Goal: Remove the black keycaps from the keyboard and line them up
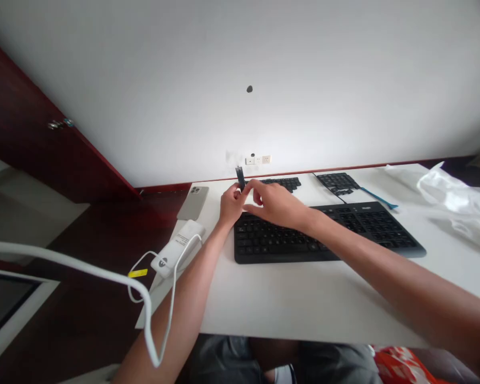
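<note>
My left hand [231, 205] is closed around a narrow black strip-shaped piece [240, 177] that stands up from its fingers, above the left end of a black keyboard [288, 248]. What exactly the piece is, I cannot make out. My right hand [275, 202] reaches over the keyboard from the right. Its index fingertip is at the piece, close to the left fingers, while its thumb is stretched out apart below. Behind the hands lie loose black keycaps [290, 184], partly hidden by the right hand.
Farther right are more black keycaps [333, 180], a blue thin tool [379, 198] and clear plastic wrapping [456, 192]. On the left sit a phone [193, 202] and a white power bank-like box [178, 247] with a white cable [144, 292]. A wall with sockets [258, 160] stands behind the table [296, 304].
</note>
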A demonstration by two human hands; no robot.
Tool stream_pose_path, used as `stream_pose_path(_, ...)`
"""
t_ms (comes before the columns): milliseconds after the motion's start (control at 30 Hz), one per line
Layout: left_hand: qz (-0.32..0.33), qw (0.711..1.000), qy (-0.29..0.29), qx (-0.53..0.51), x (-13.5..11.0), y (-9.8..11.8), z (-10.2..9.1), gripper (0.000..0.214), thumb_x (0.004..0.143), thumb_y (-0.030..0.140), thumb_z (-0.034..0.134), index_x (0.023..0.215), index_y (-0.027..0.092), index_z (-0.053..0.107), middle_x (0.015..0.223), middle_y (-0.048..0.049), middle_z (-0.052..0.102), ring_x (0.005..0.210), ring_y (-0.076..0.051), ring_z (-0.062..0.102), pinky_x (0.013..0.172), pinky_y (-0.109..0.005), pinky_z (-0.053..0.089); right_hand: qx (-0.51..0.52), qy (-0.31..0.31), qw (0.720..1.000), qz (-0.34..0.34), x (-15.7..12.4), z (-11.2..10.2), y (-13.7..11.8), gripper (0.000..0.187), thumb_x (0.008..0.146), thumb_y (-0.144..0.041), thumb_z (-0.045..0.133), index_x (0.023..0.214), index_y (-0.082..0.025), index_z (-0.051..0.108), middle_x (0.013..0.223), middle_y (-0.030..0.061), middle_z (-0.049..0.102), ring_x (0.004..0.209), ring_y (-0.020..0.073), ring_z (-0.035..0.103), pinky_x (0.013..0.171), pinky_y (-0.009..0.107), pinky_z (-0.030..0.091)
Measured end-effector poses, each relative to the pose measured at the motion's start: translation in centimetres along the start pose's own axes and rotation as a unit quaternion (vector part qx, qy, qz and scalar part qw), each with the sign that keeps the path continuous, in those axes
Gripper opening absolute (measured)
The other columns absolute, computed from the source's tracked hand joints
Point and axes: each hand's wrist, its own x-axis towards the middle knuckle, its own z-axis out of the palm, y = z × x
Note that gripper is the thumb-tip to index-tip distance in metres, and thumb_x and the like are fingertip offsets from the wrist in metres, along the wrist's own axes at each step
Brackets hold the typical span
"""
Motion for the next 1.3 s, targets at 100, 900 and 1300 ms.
stream_pose_path(100, 0.027, 0.999, -0.027, 0.024, 0.0, 0.0, 0.1, 0.033, 0.089, 0.052, 0.065, 0.091, 0.019, 0.068, 0.054, 0.0074, 0.034, 0.053, -0.01, 0.029, 0.054, -0.025, 0.021, 0.038, 0.043, 0.997, 0.042, 1.5, 0.6, 4.1, 0.053, 0.088, -0.045, 0.068, 0.132, -0.017, 0.056, 0.091, 0.0068, 0.07, 0.074, 0.0194, 0.061, 0.066, 0.031, 0.042)
stream_pose_path(900, -0.057, 0.994, 0.022, -0.091, 1.1, -0.7, -0.1, 0.034, 0.092, 0.05, 0.056, 0.082, 0.02, 0.068, 0.055, 0.0047, 0.042, 0.051, -0.011, 0.04, 0.054, -0.025, 0.034, 0.137, -0.168, 0.976, -0.026, 0.4, -2.5, 2.4, 0.019, 0.079, -0.033, 0.074, 0.091, -0.019, 0.077, 0.077, 0.0022, 0.076, 0.076, 0.0198, 0.073, 0.069, 0.03, 0.053)
stream_pose_path(1300, -0.057, 0.995, 0.023, -0.076, 1.2, -0.9, -0.1, 0.033, 0.091, 0.048, 0.057, 0.079, 0.02, 0.068, 0.055, 0.0047, 0.043, 0.053, -0.011, 0.04, 0.056, -0.025, 0.033, 0.111, -0.165, 0.98, -0.028, 0.3, -2.4, 2.1, 0.018, 0.08, -0.032, 0.074, 0.093, -0.02, 0.078, 0.077, 0.0028, 0.076, 0.076, 0.0209, 0.073, 0.071, 0.033, 0.053)
